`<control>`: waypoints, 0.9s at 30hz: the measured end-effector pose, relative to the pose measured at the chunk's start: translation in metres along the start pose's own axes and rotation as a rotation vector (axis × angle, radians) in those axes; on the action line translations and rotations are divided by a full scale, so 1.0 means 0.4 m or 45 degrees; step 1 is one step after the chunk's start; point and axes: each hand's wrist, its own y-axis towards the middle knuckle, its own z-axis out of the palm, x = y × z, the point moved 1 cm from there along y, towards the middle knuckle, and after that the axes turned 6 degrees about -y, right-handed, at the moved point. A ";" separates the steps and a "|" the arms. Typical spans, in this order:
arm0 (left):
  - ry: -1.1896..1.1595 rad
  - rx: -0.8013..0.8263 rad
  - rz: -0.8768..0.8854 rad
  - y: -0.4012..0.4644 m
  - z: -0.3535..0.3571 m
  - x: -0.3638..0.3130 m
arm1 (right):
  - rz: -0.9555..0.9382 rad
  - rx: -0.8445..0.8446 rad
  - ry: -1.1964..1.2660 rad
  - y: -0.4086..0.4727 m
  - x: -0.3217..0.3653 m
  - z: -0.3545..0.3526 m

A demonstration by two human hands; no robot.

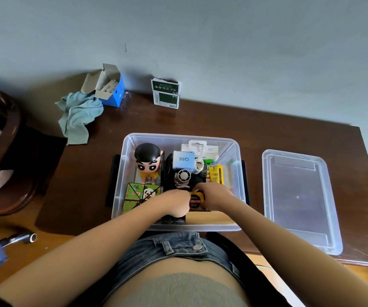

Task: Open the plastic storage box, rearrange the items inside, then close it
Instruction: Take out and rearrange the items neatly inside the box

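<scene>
Storage box [124, 173] sits open on the table [200, 120], its lid [300, 196] set aside to the right, and we are mid-rearranging: our left hand [176, 201] and right hand [214, 193] both grasp the tape measure [196, 201] inside; closing remains.

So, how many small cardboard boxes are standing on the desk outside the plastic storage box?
2. An open blue box stands at the back left, beside a crumpled cloth; a green and white box stands against the wall, behind the storage box. None looks hidden.

Clear box [125, 173] — open, seemingly full
</scene>
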 end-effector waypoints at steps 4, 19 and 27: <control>-0.053 0.025 -0.015 0.009 0.003 0.006 | 0.099 -0.035 0.075 -0.013 -0.025 -0.005; -0.125 -1.105 0.112 -0.131 -0.111 0.086 | 0.161 -0.377 0.467 -0.002 -0.021 -0.025; -0.100 -1.050 0.035 -0.114 -0.093 0.117 | 0.212 -0.423 0.042 0.036 0.002 -0.007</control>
